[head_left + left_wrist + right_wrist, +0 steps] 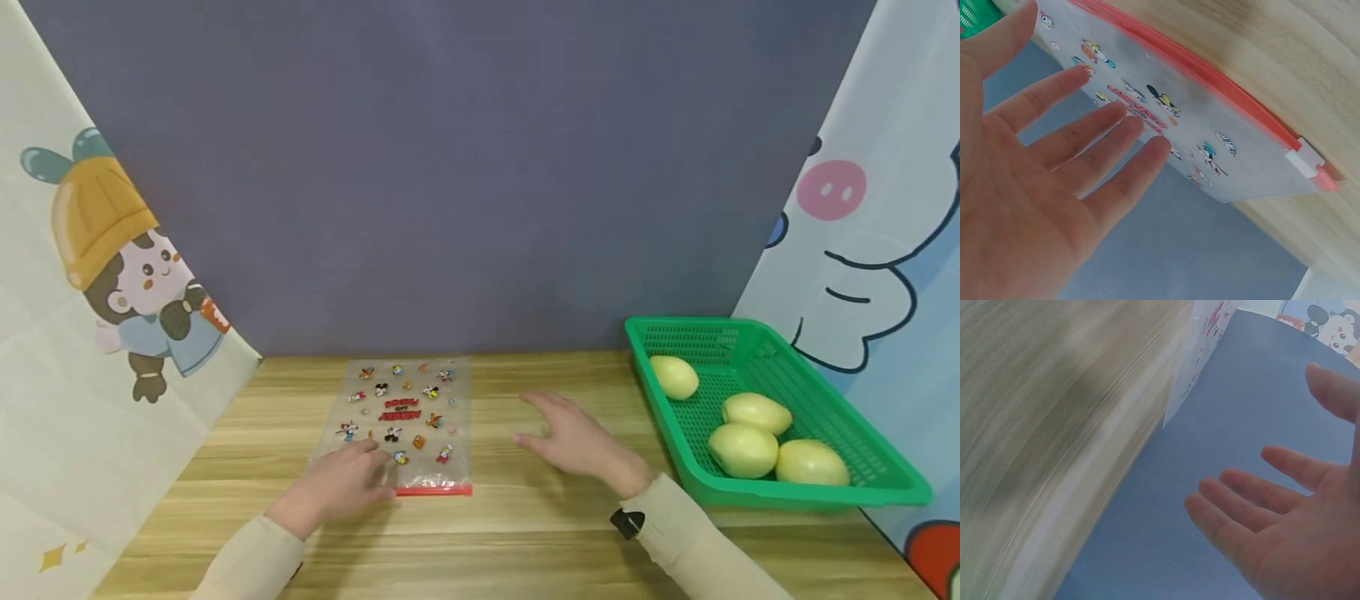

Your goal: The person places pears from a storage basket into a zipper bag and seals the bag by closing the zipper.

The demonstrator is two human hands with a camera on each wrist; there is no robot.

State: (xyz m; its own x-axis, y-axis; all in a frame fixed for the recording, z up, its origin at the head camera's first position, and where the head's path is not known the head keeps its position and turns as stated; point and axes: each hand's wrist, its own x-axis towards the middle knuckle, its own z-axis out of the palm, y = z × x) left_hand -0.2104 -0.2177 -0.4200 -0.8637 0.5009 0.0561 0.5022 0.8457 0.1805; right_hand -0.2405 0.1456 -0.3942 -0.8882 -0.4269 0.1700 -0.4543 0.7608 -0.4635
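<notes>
A clear zip bag printed with small cartoon figures lies flat on the wooden table, its red zip edge toward me. In the left wrist view a white slider sits near one end of the red zip strip. My left hand hovers over the near left corner of the bag, fingers spread and holding nothing. Right of the bag, my right hand is held above the table with its fingers extended and nothing in them. Whether the left fingertips touch the bag cannot be told.
A green plastic basket stands at the right with several pale yellow, rounded fruits or vegetables inside. Behind the table rises a grey-blue panel. Cartoon-printed sheets flank both sides.
</notes>
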